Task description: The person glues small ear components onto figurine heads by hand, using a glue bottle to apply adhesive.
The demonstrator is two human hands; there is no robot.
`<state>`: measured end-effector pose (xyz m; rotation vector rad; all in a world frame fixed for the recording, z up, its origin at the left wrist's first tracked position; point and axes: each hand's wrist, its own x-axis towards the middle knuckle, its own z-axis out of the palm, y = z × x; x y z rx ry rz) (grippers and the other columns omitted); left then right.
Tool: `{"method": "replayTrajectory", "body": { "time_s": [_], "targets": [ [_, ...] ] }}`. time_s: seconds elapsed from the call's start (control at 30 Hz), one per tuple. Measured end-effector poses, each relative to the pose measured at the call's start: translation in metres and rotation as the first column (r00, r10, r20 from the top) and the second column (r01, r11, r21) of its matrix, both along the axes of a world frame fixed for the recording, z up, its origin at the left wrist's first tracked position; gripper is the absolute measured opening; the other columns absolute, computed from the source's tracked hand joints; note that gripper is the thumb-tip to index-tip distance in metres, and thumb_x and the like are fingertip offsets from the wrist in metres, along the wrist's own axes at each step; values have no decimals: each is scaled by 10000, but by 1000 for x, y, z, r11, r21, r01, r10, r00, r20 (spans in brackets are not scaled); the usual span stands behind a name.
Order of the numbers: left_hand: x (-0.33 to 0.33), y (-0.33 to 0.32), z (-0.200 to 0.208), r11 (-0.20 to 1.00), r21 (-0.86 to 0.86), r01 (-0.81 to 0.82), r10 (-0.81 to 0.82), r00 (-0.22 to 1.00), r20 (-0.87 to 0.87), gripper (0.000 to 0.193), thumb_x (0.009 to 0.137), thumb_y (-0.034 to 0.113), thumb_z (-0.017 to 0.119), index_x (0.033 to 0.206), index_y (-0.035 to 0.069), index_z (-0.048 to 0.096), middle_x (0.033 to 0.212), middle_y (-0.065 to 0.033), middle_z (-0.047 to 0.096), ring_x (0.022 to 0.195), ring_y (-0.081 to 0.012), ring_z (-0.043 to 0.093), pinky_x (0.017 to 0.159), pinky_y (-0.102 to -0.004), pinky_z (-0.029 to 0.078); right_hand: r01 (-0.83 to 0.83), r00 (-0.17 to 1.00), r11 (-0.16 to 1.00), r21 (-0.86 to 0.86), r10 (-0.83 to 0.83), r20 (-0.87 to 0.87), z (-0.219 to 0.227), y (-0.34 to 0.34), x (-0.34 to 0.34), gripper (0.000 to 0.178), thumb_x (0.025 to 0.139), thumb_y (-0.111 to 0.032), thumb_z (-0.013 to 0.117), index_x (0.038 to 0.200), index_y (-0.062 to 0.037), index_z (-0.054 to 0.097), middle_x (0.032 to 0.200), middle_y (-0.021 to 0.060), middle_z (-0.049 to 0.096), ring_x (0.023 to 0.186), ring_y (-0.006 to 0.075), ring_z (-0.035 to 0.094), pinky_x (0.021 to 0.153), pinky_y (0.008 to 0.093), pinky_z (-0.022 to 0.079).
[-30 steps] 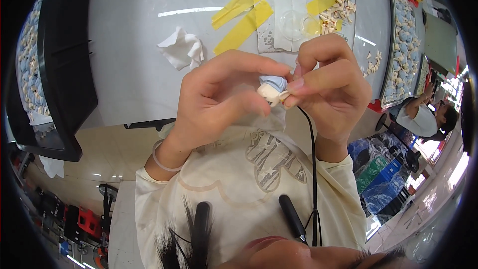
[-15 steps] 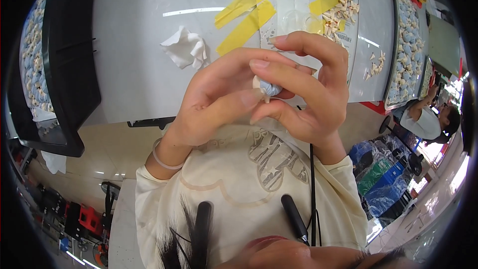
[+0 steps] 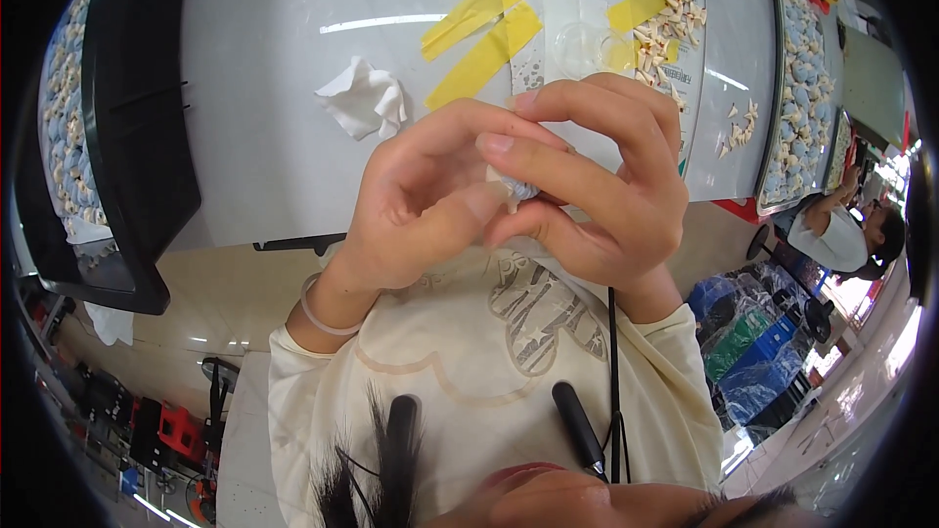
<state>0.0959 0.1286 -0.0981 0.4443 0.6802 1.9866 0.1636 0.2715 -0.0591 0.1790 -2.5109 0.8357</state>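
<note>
A small blue-and-cream moulded piece (image 3: 523,190) sits between my fingertips above the near edge of the table, mostly covered by them. My left hand (image 3: 406,205) curls round it from the left, thumb pressed to its near side. From the right, my right hand (image 3: 616,176) pinches it with thumb and index finger, the other fingers bent above. Both hands are closed on the piece. Beyond them lie a crumpled white cloth or tissue (image 3: 364,98) and strips of yellow tape (image 3: 484,57). Small cream pointed pieces (image 3: 670,34) are heaped farther right.
A black-framed tray (image 3: 147,137) of blue-and-cream pieces stands at the left. At the right is a metal tray (image 3: 773,137) of similar pieces, with a few loose pointed bits (image 3: 740,125) beside it. A clear round dish (image 3: 587,47) lies near the tape. Another person (image 3: 831,235) is at the far right.
The piece has turned slightly and drawn a little closer in, so my fingers cover more of it. My right fingers have shifted slightly left.
</note>
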Motion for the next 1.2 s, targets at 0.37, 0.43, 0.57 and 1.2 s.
{"method": "replayTrajectory", "body": {
  "time_s": [0.37,0.43,0.57,1.2],
  "targets": [
    [1,2,1,999,-27,-46,45,999,-17,364,726,-38,388,1075,-102,468,1021,-169,543,950,-206,542,827,-311,453,2,999,999,50,1,-48,-3,1,0,337,617,-363,684,851,-121,684,905,65,606,794,209,514,680,282,418],
    [0,2,1,999,-24,-37,37,999,14,379,719,-38,384,1083,-102,466,1018,-166,543,945,-205,545,822,-308,453,3,1000,999,36,-2,-11,0,1,0,355,607,-364,690,861,-116,682,909,71,603,798,211,515,691,286,417],
    [-1,5,7,998,-70,-7,11,998,64,421,704,-34,375,1112,-97,459,1015,-156,540,925,-201,553,809,-298,453,15,1000,1000,-28,-15,6,-4,5,1,414,577,-367,707,893,-101,675,912,89,595,812,216,518,716,296,411],
    [-3,4,5,999,14,-33,33,999,-8,428,707,-62,357,1123,-92,455,1002,-177,549,919,-222,561,811,-317,458,37,998,998,-56,-33,57,-1,0,0,329,633,-364,665,869,-135,661,917,32,575,847,228,489,723,316,423]
  ]
}}
